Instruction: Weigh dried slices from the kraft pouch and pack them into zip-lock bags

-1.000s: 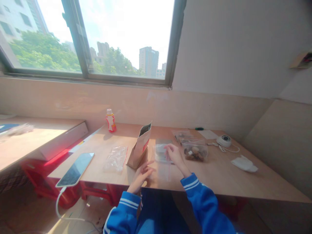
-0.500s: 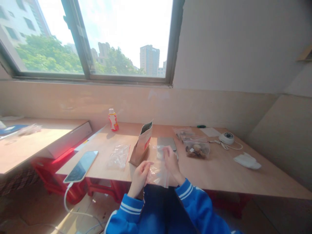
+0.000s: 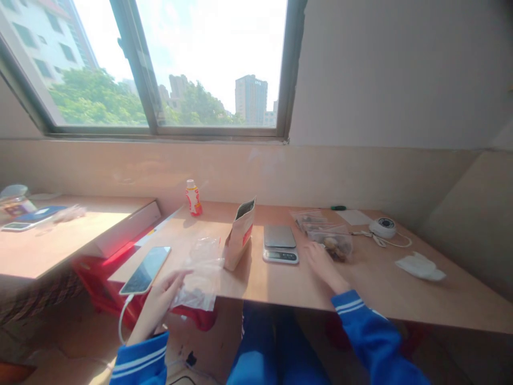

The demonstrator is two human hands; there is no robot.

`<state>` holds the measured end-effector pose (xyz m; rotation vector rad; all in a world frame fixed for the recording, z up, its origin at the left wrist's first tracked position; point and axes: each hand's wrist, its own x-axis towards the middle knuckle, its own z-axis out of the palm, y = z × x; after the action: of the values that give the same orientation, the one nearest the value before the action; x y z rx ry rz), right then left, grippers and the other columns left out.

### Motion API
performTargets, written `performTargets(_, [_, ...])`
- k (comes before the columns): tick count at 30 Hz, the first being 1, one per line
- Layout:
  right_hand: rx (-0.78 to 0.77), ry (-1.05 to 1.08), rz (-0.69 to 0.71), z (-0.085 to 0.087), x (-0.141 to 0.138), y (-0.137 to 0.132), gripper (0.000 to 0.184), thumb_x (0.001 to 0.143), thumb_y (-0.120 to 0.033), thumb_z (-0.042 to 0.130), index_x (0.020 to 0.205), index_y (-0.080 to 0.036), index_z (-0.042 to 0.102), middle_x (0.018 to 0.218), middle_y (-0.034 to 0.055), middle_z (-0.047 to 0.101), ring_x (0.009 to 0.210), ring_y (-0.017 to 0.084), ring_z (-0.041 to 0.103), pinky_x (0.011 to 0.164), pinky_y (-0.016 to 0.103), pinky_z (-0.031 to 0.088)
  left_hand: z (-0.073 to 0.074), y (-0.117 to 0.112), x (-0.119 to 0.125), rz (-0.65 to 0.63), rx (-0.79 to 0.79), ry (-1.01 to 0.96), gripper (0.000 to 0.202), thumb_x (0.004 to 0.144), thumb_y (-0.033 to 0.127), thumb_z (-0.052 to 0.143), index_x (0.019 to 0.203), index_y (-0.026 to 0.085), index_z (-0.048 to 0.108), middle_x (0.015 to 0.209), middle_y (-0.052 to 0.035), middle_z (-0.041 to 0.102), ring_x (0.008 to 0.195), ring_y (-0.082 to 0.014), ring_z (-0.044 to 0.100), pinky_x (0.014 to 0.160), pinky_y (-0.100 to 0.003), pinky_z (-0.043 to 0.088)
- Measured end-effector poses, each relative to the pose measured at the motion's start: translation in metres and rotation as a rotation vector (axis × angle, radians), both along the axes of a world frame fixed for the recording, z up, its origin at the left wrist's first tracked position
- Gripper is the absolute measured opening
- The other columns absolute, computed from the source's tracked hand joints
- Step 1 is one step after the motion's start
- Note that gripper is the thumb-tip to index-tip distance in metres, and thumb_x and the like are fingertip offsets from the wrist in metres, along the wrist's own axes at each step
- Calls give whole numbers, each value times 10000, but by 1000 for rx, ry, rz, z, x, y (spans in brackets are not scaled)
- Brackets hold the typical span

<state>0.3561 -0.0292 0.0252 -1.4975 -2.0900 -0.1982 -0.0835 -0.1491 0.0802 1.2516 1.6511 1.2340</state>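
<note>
Working well apart over a sunlit desk (image 3: 372,289), your hands are dividing between two sides: your left hand (image 3: 170,291) is closing its fingers on a clear bag (image 3: 200,297) at the front edge, while your right hand (image 3: 320,261) is hovering, loosely extended and seemingly unladen, beside the nearest filled bag (image 3: 340,243). Blur is hiding whether its fingertips are touching the plastic.

The clear bag's lower end is hanging past the edge above a red stool (image 3: 204,316), so a loosening grip could be sending it to the floor. Thin film may also be clinging to what is apparently a second bag (image 3: 206,247) lying just behind. On your other side, a careless brush of the fingers could be shoving the filled bag and its brown lumps into its neighbours.

Between your hands, an open paper bag (image 3: 239,238) is standing upright, risking a topple if either arm is crossing low; a scale (image 3: 280,245) is sitting just to its right. Beside your left forearm, a charging cable (image 3: 125,318) is dangling from a phone (image 3: 146,270), where a snag could be dragging it off. Farther out, a bottle (image 3: 193,198), a white round device (image 3: 382,227) and a crumpled white wrapper (image 3: 420,266) are resting out of the way.
</note>
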Motion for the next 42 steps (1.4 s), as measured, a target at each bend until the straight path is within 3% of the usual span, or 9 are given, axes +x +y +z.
performTargets(7, [20, -48, -202, -9, 72, 44, 433, 874, -220, 329, 1226, -98, 550, 1291, 190, 549, 1220, 297, 471, 997, 469, 383, -8, 62, -31, 144, -80, 256, 721, 646, 684, 488, 1039, 98, 632, 674, -20, 583, 443, -115, 444, 439, -255, 367])
performTargets(9, [-25, -54, -285, -8, 83, 52, 451, 883, -243, 328, 1253, -86, 531, 1270, 201, 567, 1204, 312, 484, 983, 487, 386, -18, 79, -28, 227, -83, 335, 715, 662, 627, 510, 1103, 69, 581, 843, -107, 641, 703, -222, 613, 619, -333, 491])
performTargets(11, [-87, -78, -363, -5, 89, 56, 447, 880, -264, 352, 1240, -76, 540, 1215, 214, 600, 1151, 331, 517, 944, 493, 403, -29, 88, -24, 329, -24, 432, 730, 677, 550, 538, 1185, 27, 507, 1109, -219, 604, 1073, -332, 570, 878, -440, 467])
performTargets(15, [-105, -158, -439, 4, 92, 48, 378, 847, -233, 430, 1131, -60, 609, 1094, 226, 632, 1038, 339, 554, 859, 455, 424, -44, 85, -12, 332, 44, 527, 545, 744, 397, 511, 1191, 86, 504, 1370, -233, 451, 1347, -346, 334, 1092, -511, 269])
performTargets(20, [-143, -91, -381, 31, 91, 20, 187, 796, -176, 510, 817, -143, 693, 864, 140, 653, 865, 271, 597, 763, 366, 440, -37, 52, 25, 250, 228, 303, 341, 768, 339, 512, 1065, 192, 591, 1311, -128, 534, 1325, -291, 376, 1078, -484, 318])
performTargets(23, [-148, 107, -308, 57, 76, -12, 158, 788, -182, 537, 781, -174, 694, 830, 91, 650, 764, 210, 609, 693, 300, 443, -25, 25, 62, 195, 284, -66, 363, 820, 418, 480, 1076, 182, 585, 1190, -103, 603, 990, -233, 620, 862, -394, 489])
performTargets(28, [-46, 448, -208, 88, 7, -78, 249, 820, -400, 557, 828, -210, 718, 836, 69, 672, 666, 191, 601, 628, 295, 454, -10, -15, 145, 18, 286, -404, 270, 823, 414, 543, 925, 171, 603, 759, -7, 636, 602, -122, 566, 606, -258, 451])
performTargets(34, [-192, 813, 78, 90, -74, -125, 373, 842, -510, 536, 816, -181, 710, 812, 70, 689, 702, 188, 630, 628, 268, 490, 0, -36, 214, -510, 126, -479, 341, 888, 439, 476, 968, 146, 631, 786, -51, 663, 720, -150, 619, 687, -268, 457])
performTargets(42, [-391, 756, 380, 90, -96, -143, 233, 915, -319, 494, 918, -207, 698, 907, 41, 663, 892, 172, 628, 802, 251, 473, -17, -32, 220, -390, 140, -580, 331, 812, 444, 597, 988, 168, 639, 1054, -77, 672, 1046, -228, 601, 970, -365, 437])
